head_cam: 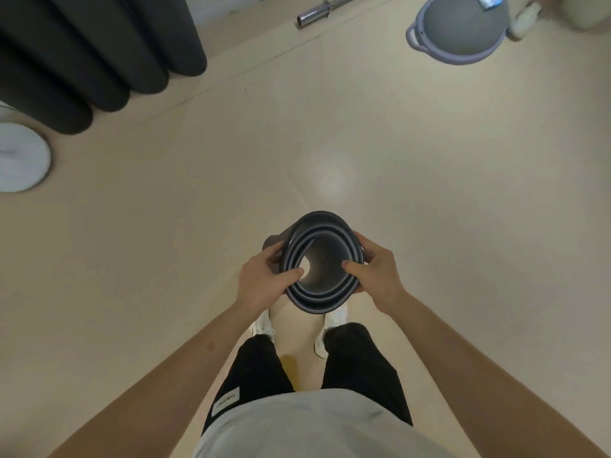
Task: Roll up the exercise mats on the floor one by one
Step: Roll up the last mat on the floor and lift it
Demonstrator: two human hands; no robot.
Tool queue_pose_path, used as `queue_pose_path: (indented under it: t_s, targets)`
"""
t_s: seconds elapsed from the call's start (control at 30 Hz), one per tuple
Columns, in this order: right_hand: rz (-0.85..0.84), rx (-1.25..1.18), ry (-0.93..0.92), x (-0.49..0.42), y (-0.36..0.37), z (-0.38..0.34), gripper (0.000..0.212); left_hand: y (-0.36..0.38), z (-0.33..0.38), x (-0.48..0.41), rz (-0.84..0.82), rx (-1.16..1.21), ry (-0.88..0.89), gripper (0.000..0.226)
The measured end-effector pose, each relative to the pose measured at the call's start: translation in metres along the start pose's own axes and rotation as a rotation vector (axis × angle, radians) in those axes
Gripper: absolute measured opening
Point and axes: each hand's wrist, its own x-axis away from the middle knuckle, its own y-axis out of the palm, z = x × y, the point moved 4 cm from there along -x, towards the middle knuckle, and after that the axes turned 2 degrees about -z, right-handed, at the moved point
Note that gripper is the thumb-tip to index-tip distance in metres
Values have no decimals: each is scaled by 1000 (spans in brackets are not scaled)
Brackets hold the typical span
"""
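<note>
A dark grey exercise mat (322,233) is rolled into a loose tube and stands upright in front of me, so I look straight down into its spiral end. My left hand (264,280) grips its left side with the thumb hooked over the rim into the opening. My right hand (377,272) grips the right side the same way. The tube's lower part is hidden below the rim. Several dark rolled mats (99,57) stand side by side at the upper left.
A grey balance dome (463,28) lies at the top right beside someone's white shoe (524,21). A barbell end (317,11) lies at the top centre. A white round object (20,157) sits at the left edge. Beige floor (463,193) surrounds my feet.
</note>
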Motion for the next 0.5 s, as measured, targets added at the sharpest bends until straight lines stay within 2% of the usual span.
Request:
queue_pose_path:
  t_s: [0.17,0.3,0.5]
  targets:
    - [-18,-82,-24,-31,3,-44,65,-24,55,-23,51,-78,-1,73]
    - [-83,-86,-59,-76,-8,-84,66,-33,106,-56,105,-114,-10,79]
    - [-199,-56,-115,-159,-50,-185,72,-28,198,-113,240,-85,-15,78]
